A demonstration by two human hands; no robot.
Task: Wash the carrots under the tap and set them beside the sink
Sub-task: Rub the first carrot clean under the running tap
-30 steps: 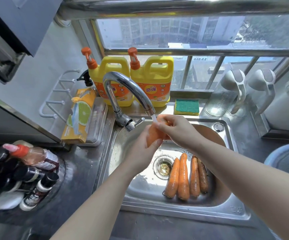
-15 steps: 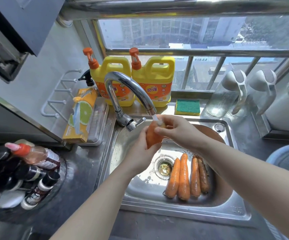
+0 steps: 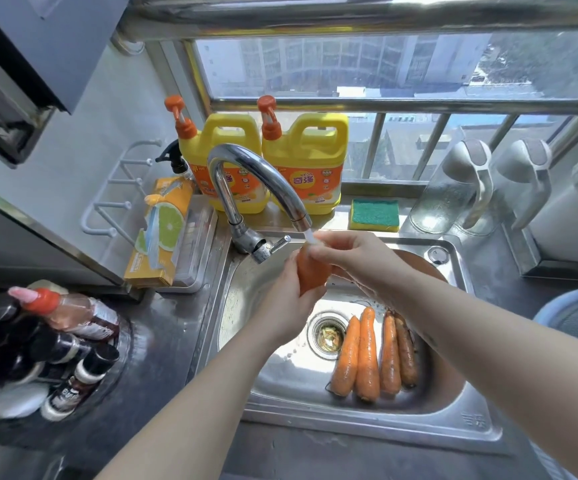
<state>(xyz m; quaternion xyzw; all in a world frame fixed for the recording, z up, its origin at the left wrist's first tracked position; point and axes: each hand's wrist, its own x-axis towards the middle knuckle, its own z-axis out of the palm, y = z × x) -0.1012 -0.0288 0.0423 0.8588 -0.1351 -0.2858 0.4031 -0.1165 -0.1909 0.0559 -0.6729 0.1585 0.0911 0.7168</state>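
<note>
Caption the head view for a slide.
Left hand and right hand hold a carrot under the tap; four carrots lie in the sink.

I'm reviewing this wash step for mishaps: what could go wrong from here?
The wet carrot, held by the left hand and right hand under the tap, could slip from the grip into the sink. Water striking it so near the spout may splash onto the counter. The four carrots beside the drain may pick up its scraps.

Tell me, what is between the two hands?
A carrot. The left hand grips it from below and the right hand holds its top, under the tap. The head view shows it.
</note>
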